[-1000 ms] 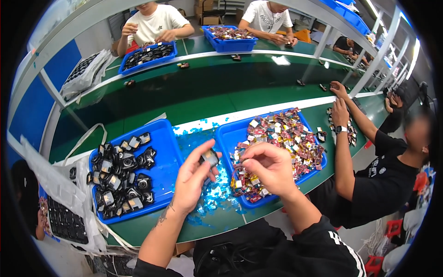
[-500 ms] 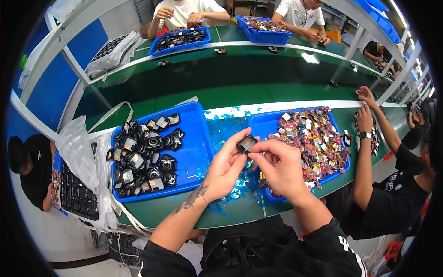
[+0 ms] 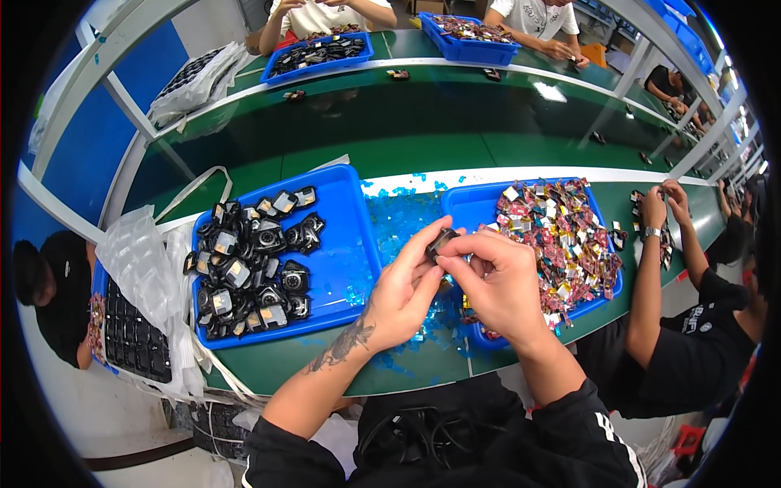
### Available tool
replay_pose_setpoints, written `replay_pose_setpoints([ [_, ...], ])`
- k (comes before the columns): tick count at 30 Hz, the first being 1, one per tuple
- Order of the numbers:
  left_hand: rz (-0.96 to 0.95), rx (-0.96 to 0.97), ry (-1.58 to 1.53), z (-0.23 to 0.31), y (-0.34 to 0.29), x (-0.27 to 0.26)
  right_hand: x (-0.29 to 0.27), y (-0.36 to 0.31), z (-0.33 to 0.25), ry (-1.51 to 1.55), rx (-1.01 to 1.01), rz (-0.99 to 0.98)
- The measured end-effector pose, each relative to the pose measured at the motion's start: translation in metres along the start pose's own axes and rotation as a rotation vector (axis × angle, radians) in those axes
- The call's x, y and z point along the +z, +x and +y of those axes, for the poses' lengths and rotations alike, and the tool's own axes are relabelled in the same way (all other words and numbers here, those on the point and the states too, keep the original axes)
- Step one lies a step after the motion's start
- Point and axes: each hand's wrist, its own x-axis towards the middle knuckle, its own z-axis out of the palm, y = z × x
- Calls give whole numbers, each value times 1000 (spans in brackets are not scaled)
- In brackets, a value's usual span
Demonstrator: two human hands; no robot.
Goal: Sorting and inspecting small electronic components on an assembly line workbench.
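A small black plastic housing (image 3: 440,244) is pinched between my two hands, above the gap between two blue trays. My left hand (image 3: 399,301) grips it from the left, with thumb and fingers around its side. The fingertips of my right hand (image 3: 503,276) press against its right side; whether they also hold a smaller part is hidden. On the left, a blue tray (image 3: 338,260) holds a pile of similar black housings (image 3: 268,237), several with pale rectangular windows. The right-hand blue tray (image 3: 465,199) is heaped with small red-and-white parts (image 3: 561,244) with yellow bits.
Scraps of blue film (image 3: 399,213) litter the green table between the trays. Clear plastic bags (image 3: 134,252) and black moulded trays (image 3: 138,346) stand at the left. Beyond a white rail runs a green conveyor (image 3: 382,134) with scattered housings. Co-workers sit opposite and at the right.
The housing has turned between my fingers, and its pale face is no longer toward me. Pieces on the conveyor have shifted right. The right co-worker's hands have come together.
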Motion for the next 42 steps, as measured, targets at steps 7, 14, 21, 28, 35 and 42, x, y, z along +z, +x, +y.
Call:
replay_pose_setpoints([
  [7, 1, 64, 134, 3, -2, 4, -3, 3, -1, -35, -66, 1],
  [14, -15, 70, 113, 11, -4, 7, -8, -1, 1, -8, 33, -9],
  [21, 139, 106, -144, 12, 5, 7, -12, -10, 14, 475, 128, 73],
  [28, 60, 216, 399, 7, 3, -7, -10, -19, 13, 380, 139, -89],
  [35, 192, 341, 704, 20, 0, 2, -20, -18, 8, 743, 315, -182],
  [42, 132, 345, 681, 16, 1, -5, -33, -12, 13, 818, 480, -303],
])
